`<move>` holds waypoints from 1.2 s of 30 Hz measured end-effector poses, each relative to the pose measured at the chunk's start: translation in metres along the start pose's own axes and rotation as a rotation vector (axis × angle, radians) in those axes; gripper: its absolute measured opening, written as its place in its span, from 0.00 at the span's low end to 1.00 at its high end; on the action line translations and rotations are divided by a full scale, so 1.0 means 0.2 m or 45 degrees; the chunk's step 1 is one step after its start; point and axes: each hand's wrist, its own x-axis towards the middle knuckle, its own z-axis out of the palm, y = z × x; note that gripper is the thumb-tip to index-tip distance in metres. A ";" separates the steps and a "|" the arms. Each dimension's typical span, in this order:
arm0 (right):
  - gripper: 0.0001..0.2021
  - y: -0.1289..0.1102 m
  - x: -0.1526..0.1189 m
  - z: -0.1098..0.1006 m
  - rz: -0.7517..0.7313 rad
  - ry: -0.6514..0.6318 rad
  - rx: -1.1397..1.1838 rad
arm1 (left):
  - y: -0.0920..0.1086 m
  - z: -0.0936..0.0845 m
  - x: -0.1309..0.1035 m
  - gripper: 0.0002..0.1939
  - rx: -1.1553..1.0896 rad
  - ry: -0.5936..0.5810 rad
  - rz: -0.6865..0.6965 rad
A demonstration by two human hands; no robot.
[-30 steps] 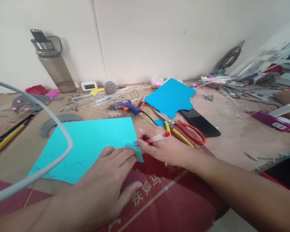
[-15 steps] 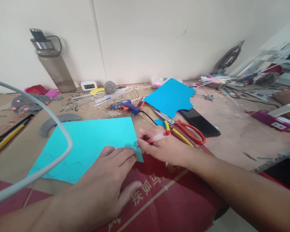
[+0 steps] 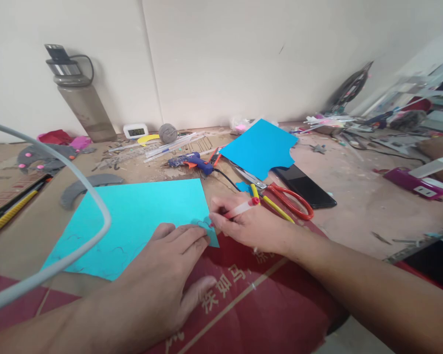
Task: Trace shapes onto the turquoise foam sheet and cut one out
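Note:
A cyan paper sheet [image 3: 140,221] lies flat on the table in front of me. My left hand [image 3: 166,275] presses down on its near right corner, fingers spread flat over a small shape under the fingertips. My right hand [image 3: 251,223] grips a red-capped pen [image 3: 239,210] with its tip on the sheet's right corner, beside my left fingertips. Faint pen outlines show on the sheet's near left part.
Red-handled scissors [image 3: 284,199], a yellow pen [image 3: 273,205], a black phone [image 3: 304,186] and a darker blue cut sheet [image 3: 260,147] lie behind my right hand. A blue glue gun [image 3: 192,161], a water bottle [image 3: 81,98], a grey cable [image 3: 59,255] and craft clutter surround the table.
The pen tip has shifted slightly along the corner of the cyan sheet. My left hand stays pressed in place.

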 end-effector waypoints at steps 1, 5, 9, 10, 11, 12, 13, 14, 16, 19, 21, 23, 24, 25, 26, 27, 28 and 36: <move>0.07 0.00 0.00 0.00 0.001 -0.002 0.003 | 0.00 0.00 0.00 0.20 0.001 -0.001 0.001; 0.07 0.00 0.00 0.00 0.009 -0.010 0.009 | 0.00 0.00 0.00 0.20 -0.005 -0.004 -0.001; 0.07 0.00 0.00 0.00 0.013 -0.018 0.006 | 0.00 0.00 0.01 0.20 -0.005 0.002 0.004; 0.07 0.00 0.00 0.00 0.014 -0.020 0.006 | 0.00 0.01 0.01 0.20 -0.006 0.002 0.007; 0.07 0.00 0.00 -0.01 0.016 -0.020 0.007 | 0.00 0.01 0.01 0.20 -0.006 0.003 0.008; 0.07 0.00 0.00 -0.01 0.016 -0.018 0.007 | 0.00 0.01 0.01 0.20 -0.006 0.004 0.008; 0.07 0.00 0.00 -0.01 0.015 -0.017 0.006 | -0.01 0.01 0.01 0.21 -0.007 0.005 0.006; 0.07 0.00 0.00 -0.01 0.010 -0.013 0.001 | -0.01 0.01 0.01 0.21 -0.007 0.005 0.003; 0.07 0.01 0.00 -0.01 0.003 -0.010 -0.018 | 0.00 0.01 0.01 0.21 -0.007 0.004 0.003; 0.06 0.01 -0.01 -0.01 0.001 -0.015 -0.033 | 0.00 0.01 0.00 0.20 -0.004 0.012 0.013; 0.06 0.01 -0.01 -0.01 0.011 -0.021 -0.029 | 0.00 0.00 0.00 0.20 0.003 0.021 0.020; 0.07 0.00 -0.01 -0.01 0.029 -0.024 -0.029 | 0.00 0.00 0.00 0.20 0.007 0.027 0.023; 0.07 0.00 -0.01 -0.01 0.038 -0.023 -0.030 | 0.00 0.00 0.01 0.20 0.005 0.025 0.022; 0.07 0.00 -0.02 -0.01 0.045 -0.022 -0.031 | 0.00 0.00 0.01 0.20 0.004 0.023 0.016; 0.07 0.00 -0.02 -0.01 0.049 -0.023 -0.029 | 0.00 0.00 0.01 0.20 0.002 0.019 0.011; 0.07 0.00 -0.02 -0.01 0.050 -0.024 -0.027 | 0.00 0.01 0.01 0.20 0.000 0.020 0.008; 0.07 -0.01 -0.01 -0.01 0.045 -0.028 -0.026 | 0.00 0.01 0.01 0.20 0.000 0.022 0.007; 0.08 -0.01 -0.02 -0.02 0.040 -0.041 0.001 | -0.01 0.01 0.01 0.20 -0.031 0.062 0.028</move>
